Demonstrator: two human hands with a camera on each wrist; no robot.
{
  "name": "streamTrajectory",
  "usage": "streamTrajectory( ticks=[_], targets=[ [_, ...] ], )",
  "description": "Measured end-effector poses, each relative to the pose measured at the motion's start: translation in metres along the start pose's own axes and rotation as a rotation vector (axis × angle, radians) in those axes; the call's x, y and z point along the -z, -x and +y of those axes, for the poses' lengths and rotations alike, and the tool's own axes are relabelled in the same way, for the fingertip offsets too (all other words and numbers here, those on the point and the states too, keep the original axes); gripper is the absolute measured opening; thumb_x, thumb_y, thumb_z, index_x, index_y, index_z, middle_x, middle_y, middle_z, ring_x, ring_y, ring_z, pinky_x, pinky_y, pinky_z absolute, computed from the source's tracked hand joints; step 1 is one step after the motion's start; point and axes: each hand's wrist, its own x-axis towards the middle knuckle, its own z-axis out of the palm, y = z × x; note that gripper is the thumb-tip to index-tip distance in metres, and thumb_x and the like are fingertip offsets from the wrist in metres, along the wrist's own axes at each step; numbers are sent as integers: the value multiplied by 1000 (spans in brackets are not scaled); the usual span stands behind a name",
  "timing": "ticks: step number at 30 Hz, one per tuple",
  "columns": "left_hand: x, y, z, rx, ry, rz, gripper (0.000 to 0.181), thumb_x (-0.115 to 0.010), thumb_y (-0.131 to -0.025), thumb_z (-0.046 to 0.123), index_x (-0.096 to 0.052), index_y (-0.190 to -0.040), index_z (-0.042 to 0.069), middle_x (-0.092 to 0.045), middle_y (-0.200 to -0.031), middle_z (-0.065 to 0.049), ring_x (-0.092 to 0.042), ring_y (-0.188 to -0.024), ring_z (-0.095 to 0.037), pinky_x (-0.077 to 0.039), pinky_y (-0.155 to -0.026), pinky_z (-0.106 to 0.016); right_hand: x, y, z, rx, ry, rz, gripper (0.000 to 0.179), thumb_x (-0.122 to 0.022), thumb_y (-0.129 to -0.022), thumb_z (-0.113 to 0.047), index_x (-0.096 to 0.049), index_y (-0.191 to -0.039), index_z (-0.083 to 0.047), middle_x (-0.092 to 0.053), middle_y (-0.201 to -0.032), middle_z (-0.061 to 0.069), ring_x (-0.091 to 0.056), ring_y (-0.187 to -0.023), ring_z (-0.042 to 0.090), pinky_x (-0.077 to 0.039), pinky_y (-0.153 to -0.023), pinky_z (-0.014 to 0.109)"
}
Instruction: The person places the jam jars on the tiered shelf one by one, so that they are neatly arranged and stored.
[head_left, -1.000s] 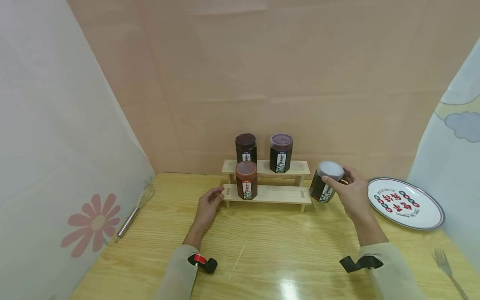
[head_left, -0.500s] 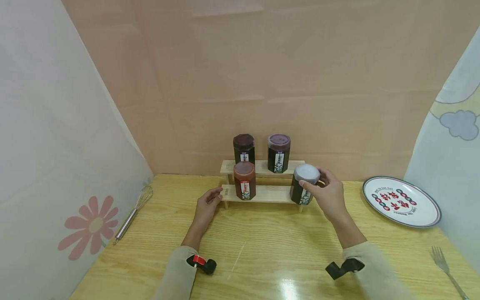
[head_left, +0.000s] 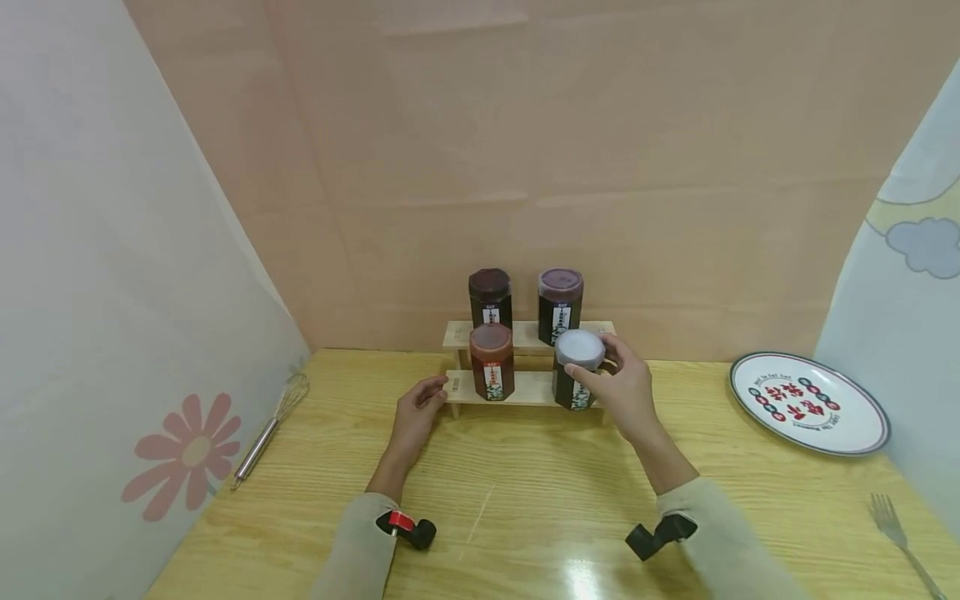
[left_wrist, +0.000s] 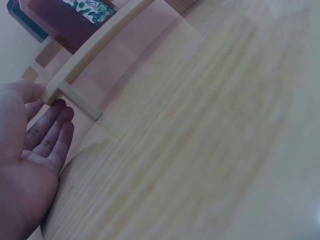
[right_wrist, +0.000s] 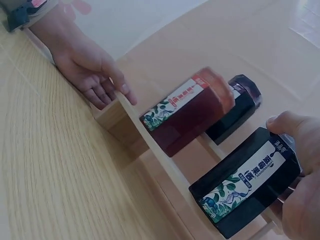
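Note:
In the head view my right hand [head_left: 624, 385] grips a dark jar with a white lid [head_left: 580, 348], thumb in front and fingers behind. The jar is at the right part of the lower board of a two-step wooden rack [head_left: 534, 387]; its label shows in the right wrist view, where the jar's base [right_wrist: 220, 212] overlaps the board. My left hand [head_left: 417, 412] pinches the left end of the lower board, thumb above and fingers below, as the left wrist view shows. A red-brown jar [head_left: 492, 362] stands on the same board. On the upper board are a dark-lidded jar [head_left: 491, 296] and a purple-lidded jar [head_left: 560, 304].
An oval plate [head_left: 810, 403] with red lettering lies to the right on the wooden table [head_left: 487, 517], and a fork [head_left: 896, 533] is nearer on that side. At the left is a whisk [head_left: 272, 429]. A hanging cloth [head_left: 480, 167] rises behind the rack.
My right hand has carried the white-lidded jar leftward, from beside the rack's right end to over the lower board, closer to the red-brown jar. My left hand has stayed at the board's left end.

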Motion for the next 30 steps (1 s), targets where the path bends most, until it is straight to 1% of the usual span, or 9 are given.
streamTrajectory(
  ticks=[6, 12, 14, 17, 20, 22, 25, 28, 30],
  targets=[
    [-2, 1, 0, -12, 2, -8, 33, -62, -104, 14, -64, -136, 6, -63, -141, -14, -57, -128, -23, -50, -96, -10, -12, -2, -2, -10, 16, 15, 77, -86, -85, -27, -49, -150, -8, -59, -143, 19, -57, -132, 32, -51, -107, 41],
    [-4, 0, -3, -18, -6, -1, 33, -63, -104, 13, -64, -136, 6, -63, -139, -13, -58, -125, -20, -51, -96, -11, -19, -3, -2, -5, 16, 26, 80, -87, -85, -28, -47, -150, -6, -57, -144, 20, -57, -132, 34, -51, -109, 47],
    [-4, -1, -3, -19, -11, -1, 32, -63, -104, 14, -65, -135, 7, -64, -139, -13, -58, -124, -19, -51, -96, -12, -17, -3, -2, 2, 20, 2, 82, -87, -85, -30, -44, -152, -6, -56, -146, 20, -55, -134, 35, -50, -111, 49],
    [-4, 0, -2, -14, -18, -5, 31, -62, -104, 15, -65, -135, 8, -64, -138, -11, -58, -124, -19, -51, -97, -13, -9, -3, -1, 20, 3, -78, 83, -85, -87, -30, -40, -154, -8, -53, -148, 19, -53, -136, 36, -47, -114, 51],
    [-2, 1, -1, -8, -25, -1, 31, -63, -104, 16, -65, -134, 8, -64, -138, -11, -58, -124, -19, -51, -98, -14, 0, -5, 4, 55, -34, -172, 80, -82, -90, -24, -38, -155, -6, -52, -149, 20, -50, -138, 37, -42, -119, 54],
    [-1, 1, 0, -6, -25, 4, 31, -63, -104, 16, -66, -134, 8, -64, -137, -11, -58, -124, -18, -51, -98, -14, 5, -6, 7, 73, -47, -213, 77, -80, -91, -20, -39, -154, -5, -52, -148, 20, -50, -138, 37, -40, -121, 54],
    [1, 1, 0, -5, -30, 9, 31, -64, -103, 16, -66, -133, 8, -65, -137, -11, -59, -123, -17, -51, -97, -13, 8, -7, 12, 86, -50, -228, 73, -79, -92, -19, -41, -153, -4, -54, -147, 20, -51, -138, 35, -38, -123, 53],
    [1, 0, 1, -4, -27, 8, 31, -64, -103, 16, -66, -133, 8, -65, -136, -11, -59, -122, -16, -51, -97, -12, 7, -7, 15, 90, -60, -212, 71, -79, -92, -19, -43, -152, -4, -55, -145, 19, -52, -136, 34, -40, -122, 53],
    [1, 0, 1, 2, -20, 9, 30, -64, -103, 15, -66, -133, 8, -65, -136, -10, -58, -122, -16, -51, -96, -12, 5, -8, 17, 94, -68, -197, 71, -79, -91, -18, -44, -151, -4, -57, -144, 19, -54, -133, 33, -43, -120, 50]
  ],
)
